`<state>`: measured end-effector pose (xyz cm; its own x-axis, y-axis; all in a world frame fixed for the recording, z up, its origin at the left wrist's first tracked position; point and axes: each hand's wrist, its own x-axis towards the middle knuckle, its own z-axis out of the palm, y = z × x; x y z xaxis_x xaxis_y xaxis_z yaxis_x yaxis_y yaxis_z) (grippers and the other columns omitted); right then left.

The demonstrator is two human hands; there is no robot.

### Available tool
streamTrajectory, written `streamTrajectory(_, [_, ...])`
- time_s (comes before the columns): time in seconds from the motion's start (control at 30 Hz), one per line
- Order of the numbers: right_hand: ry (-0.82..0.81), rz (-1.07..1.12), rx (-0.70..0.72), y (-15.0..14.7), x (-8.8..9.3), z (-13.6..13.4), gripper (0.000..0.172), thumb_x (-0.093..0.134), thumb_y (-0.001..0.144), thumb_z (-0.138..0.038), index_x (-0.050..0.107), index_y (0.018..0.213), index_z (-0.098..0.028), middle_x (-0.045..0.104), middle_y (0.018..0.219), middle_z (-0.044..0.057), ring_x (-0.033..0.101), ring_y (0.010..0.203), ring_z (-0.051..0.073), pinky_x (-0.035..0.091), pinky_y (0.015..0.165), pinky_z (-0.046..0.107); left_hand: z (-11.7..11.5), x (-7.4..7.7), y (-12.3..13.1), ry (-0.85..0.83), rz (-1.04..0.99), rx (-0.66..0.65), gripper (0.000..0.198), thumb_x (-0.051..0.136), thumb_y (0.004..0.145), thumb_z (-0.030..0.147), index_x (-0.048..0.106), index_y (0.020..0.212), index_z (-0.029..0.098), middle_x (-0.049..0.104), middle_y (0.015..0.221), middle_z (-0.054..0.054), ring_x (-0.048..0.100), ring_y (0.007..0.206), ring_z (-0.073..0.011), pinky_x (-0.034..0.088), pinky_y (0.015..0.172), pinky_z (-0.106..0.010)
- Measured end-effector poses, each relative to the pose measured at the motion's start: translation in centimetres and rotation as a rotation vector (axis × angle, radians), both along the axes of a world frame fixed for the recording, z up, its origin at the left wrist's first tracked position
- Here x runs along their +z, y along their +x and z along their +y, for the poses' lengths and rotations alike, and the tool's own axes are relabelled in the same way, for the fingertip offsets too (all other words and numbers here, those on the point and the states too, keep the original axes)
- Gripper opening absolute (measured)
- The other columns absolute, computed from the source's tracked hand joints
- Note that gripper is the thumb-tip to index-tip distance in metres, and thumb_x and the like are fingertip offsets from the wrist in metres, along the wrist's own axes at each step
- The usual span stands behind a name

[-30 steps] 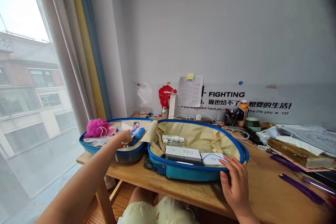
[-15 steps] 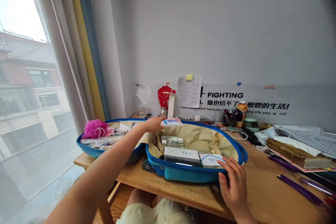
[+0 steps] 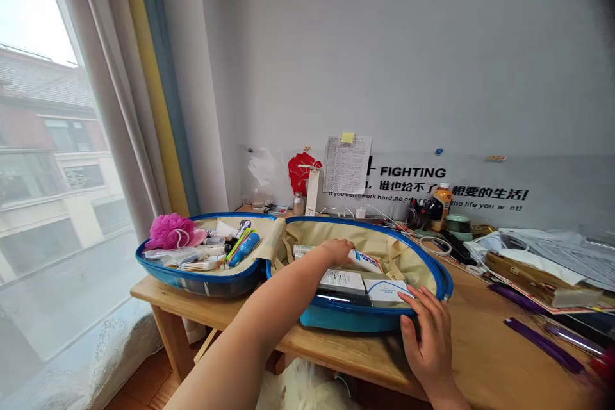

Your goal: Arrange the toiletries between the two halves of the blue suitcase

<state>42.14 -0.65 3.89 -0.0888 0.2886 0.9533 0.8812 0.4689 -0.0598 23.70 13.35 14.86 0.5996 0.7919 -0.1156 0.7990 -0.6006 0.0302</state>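
Over the right half of an open blue suitcase (image 3: 355, 322), my left hand (image 3: 337, 252) is closed on a white toothpaste tube (image 3: 366, 261) with blue and red print. Part of the tube is hidden by the hand. My right hand (image 3: 427, 327) straddles the suitcase's front rim, thumb outside and fingertips over the edge by a white box (image 3: 384, 290) with a blue line. Next to that box lies another white box (image 3: 342, 280) with small print. Slim bottles (image 3: 302, 249) are partly covered by my left forearm.
The suitcase's left half holds a pink bath puff (image 3: 170, 232), a blue tube (image 3: 245, 250) and several toiletries. Along the table's back stand an orange-capped bottle (image 3: 441, 206) and a green jar (image 3: 459, 227). Papers, a brown case (image 3: 533, 277) and purple strips (image 3: 545, 344) lie at right.
My left hand has carried the toothpaste tube from the suitcase's back edge rightward and down into the right half. The left half's contents are more exposed. My right hand has stayed at the front rim.
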Motion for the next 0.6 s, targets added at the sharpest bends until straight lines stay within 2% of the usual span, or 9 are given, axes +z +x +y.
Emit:
streamTrajectory(0.23, [-0.003,-0.004,-0.014,0.0,-0.2,0.1,0.03,0.037,0.093,-0.033,0.055,0.115,-0.022,0.06,0.116,0.011,0.049,0.12,0.028,0.033,0.103,0.05,0.1,-1.3,0.5,-0.04,0.043,0.075,0.046,0.056,0.091,0.04,0.049,0.131,0.019,0.051,0.133,-0.011,0.056,0.112,-0.0236,0.05,0.093,-0.047])
streamTrajectory(0.6, [-0.012,-0.007,-0.039,0.2,-0.5,0.3,0.03,0.036,0.093,-0.034,0.056,0.113,-0.022,0.06,0.115,0.011,0.05,0.12,0.028,0.033,0.104,0.051,-0.5,-1.4,0.4,-0.091,0.097,-0.025,0.035,0.056,0.092,0.034,0.055,0.123,0.019,0.055,0.131,-0.01,0.056,0.115,-0.0226,0.048,0.097,-0.047])
